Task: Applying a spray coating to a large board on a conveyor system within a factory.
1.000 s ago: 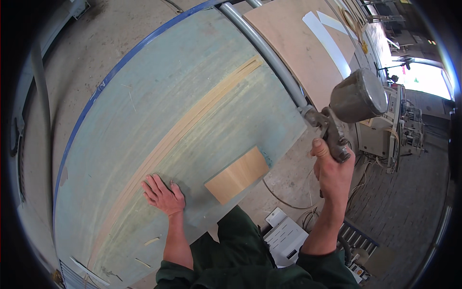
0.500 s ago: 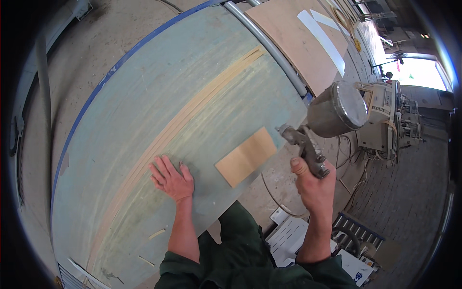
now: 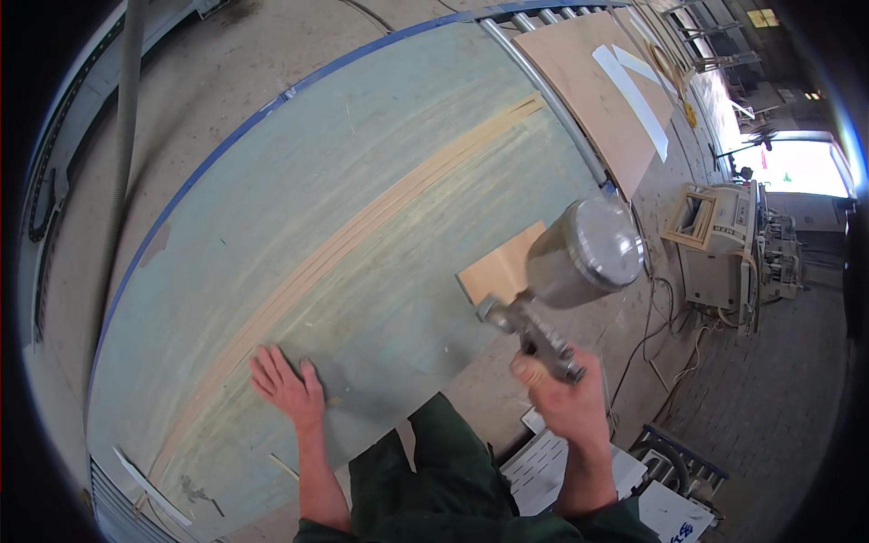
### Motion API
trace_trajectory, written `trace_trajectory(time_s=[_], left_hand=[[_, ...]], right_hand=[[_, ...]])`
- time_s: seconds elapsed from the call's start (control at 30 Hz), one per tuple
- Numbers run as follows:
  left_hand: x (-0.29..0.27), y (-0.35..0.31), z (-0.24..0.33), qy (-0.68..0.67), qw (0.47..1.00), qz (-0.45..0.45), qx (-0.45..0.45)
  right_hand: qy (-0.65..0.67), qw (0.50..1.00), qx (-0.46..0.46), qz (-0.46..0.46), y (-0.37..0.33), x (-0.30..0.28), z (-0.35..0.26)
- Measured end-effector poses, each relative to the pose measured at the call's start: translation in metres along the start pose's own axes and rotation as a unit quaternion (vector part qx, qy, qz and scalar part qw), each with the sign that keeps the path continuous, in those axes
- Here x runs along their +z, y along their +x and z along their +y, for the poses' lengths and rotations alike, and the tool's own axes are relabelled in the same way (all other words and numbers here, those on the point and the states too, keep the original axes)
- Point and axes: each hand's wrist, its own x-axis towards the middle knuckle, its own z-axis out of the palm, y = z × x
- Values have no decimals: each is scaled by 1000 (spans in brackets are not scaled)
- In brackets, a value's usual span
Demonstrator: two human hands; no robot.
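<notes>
Right hand (image 3: 572,389) clasps a grey metal spray gun (image 3: 579,253) near the greenish tabletop edge (image 3: 448,373); left hand (image 3: 290,389) spread leftward; dark-lettered white panel (image 3: 668,514) below right.

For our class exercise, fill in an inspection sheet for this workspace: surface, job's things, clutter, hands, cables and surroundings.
Surface: greenish tabletop, streaked and scuffed, with a blue edge.
Job's things: spray gun with a metal cup; wooden board, partly hidden behind them; long, thin wood-coloured strips on the tabletop.
Clutter: pale sliver and white strip toward the lower left.
Left hand: empty, palm down, seemingly resting on the tabletop.
Right hand: gripping the spray gun.
Cables: loose on the floor at right.
Surroundings: metal roller, brown panel, machine at right.
</notes>
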Motion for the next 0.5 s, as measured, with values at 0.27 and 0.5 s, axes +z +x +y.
trace_trajectory(time_s=[0.27,0.5], left_hand=[[25,-10,-17,53,998,16,-22],[24,-6,-13,72,997,2,-24]], right_hand=[[-90,970,-25,223,88,-29,-7],[-15,981,-24,190,95,-33,-5]])
